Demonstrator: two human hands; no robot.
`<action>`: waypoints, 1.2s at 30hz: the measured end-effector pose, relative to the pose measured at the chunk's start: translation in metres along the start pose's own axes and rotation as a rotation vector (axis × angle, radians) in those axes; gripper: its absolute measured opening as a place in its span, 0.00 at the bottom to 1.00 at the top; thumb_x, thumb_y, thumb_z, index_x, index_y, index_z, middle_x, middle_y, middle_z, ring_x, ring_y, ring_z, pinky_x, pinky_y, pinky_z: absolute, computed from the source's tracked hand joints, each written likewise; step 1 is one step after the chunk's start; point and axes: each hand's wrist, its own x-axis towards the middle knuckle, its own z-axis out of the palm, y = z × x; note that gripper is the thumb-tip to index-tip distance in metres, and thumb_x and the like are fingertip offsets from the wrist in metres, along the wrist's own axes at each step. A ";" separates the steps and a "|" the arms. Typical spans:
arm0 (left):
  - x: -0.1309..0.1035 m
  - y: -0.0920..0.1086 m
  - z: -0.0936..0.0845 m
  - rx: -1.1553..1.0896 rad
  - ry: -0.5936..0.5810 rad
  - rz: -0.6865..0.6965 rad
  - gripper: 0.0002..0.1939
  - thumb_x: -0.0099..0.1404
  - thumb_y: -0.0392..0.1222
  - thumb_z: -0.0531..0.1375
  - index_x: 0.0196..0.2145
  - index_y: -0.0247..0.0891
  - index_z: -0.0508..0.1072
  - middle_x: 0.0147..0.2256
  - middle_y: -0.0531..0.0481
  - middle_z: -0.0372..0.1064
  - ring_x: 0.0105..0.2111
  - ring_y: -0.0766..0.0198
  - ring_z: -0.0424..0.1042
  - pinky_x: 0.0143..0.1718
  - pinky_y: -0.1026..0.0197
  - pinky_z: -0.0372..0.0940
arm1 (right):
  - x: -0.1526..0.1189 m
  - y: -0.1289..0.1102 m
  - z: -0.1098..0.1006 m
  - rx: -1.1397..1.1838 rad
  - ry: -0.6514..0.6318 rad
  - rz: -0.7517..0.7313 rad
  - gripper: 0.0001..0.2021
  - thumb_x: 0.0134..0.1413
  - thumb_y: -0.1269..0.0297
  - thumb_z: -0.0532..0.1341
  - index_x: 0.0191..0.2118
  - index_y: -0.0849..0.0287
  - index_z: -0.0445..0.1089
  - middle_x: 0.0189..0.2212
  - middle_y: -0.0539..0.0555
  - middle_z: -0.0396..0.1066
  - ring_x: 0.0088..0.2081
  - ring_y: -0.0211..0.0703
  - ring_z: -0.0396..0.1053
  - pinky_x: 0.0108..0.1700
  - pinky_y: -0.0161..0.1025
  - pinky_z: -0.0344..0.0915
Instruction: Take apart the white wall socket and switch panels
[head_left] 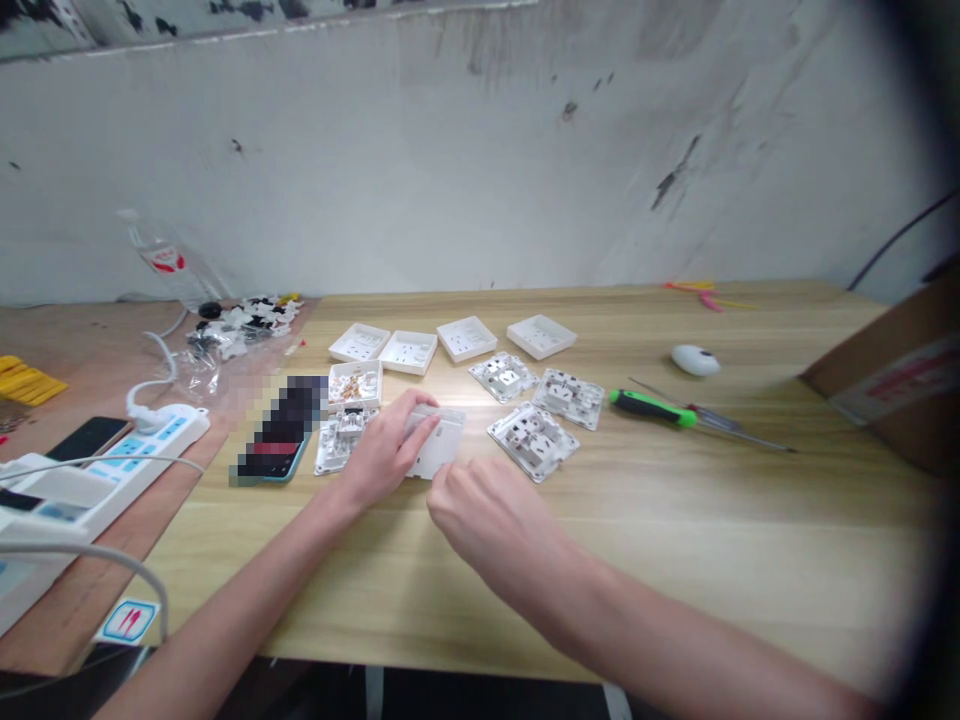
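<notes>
The wooden table (pixel 720 570) spreads under everything, its right end lost in dark blur. At that side stands a cardboard box (pixel 877 370), cut off by the picture's edge; on the left, a white power strip (pixel 112 480) is cut off likewise. The person's right hand (pixel 491 510) is curled into a loose fist at the white cover's near right corner; its fingertips are hidden, so whether it grips anything cannot be told. The left hand (pixel 390 445) pinches the white cover (pixel 445 445) between thumb and fingers, over the table's near middle. The cover looks almost square, with no clear long axis; its visible side edge runs away from the person, leaning slightly right, and its flat face looks up toward the camera. The hand hides its left part, and contact with the table cannot be made out. A socket module (pixel 334 445) left of that hand is partly covered by it. Smallest are the brass-coloured parts (pixel 358 386) in a shallow white tray (pixel 375 378), too tiny to tell apart.
</notes>
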 end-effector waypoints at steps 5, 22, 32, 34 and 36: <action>0.001 -0.004 0.002 -0.014 0.047 0.025 0.07 0.69 0.42 0.52 0.43 0.40 0.65 0.40 0.50 0.69 0.40 0.60 0.69 0.43 0.61 0.61 | 0.005 0.007 -0.001 -0.001 -0.019 0.028 0.13 0.51 0.82 0.56 0.21 0.63 0.69 0.17 0.55 0.69 0.20 0.36 0.63 0.22 0.35 0.48; 0.001 -0.010 0.013 -0.139 0.167 -0.073 0.08 0.68 0.44 0.53 0.44 0.41 0.66 0.40 0.50 0.70 0.40 0.60 0.70 0.43 0.61 0.61 | -0.021 0.023 0.047 0.100 0.407 0.087 0.08 0.58 0.73 0.55 0.34 0.58 0.70 0.20 0.47 0.66 0.19 0.35 0.59 0.23 0.39 0.37; -0.002 0.001 0.014 -0.080 0.185 -0.060 0.06 0.69 0.41 0.52 0.42 0.40 0.65 0.39 0.50 0.70 0.39 0.61 0.70 0.43 0.61 0.61 | -0.015 0.008 0.029 -0.031 0.285 0.073 0.09 0.51 0.79 0.57 0.35 0.62 0.71 0.20 0.50 0.68 0.20 0.40 0.63 0.22 0.40 0.38; -0.003 0.003 0.015 -0.061 0.193 -0.038 0.05 0.69 0.40 0.52 0.42 0.40 0.65 0.39 0.50 0.69 0.40 0.61 0.70 0.44 0.62 0.61 | -0.013 -0.003 0.020 -0.052 0.224 0.086 0.10 0.50 0.82 0.56 0.35 0.63 0.71 0.21 0.52 0.69 0.20 0.40 0.64 0.21 0.40 0.41; -0.003 0.005 0.017 -0.045 0.198 -0.023 0.05 0.69 0.39 0.52 0.42 0.39 0.65 0.39 0.50 0.69 0.40 0.60 0.70 0.44 0.62 0.62 | -0.008 -0.017 0.011 -0.058 0.151 0.109 0.11 0.49 0.83 0.55 0.32 0.65 0.70 0.21 0.54 0.69 0.21 0.39 0.63 0.20 0.38 0.45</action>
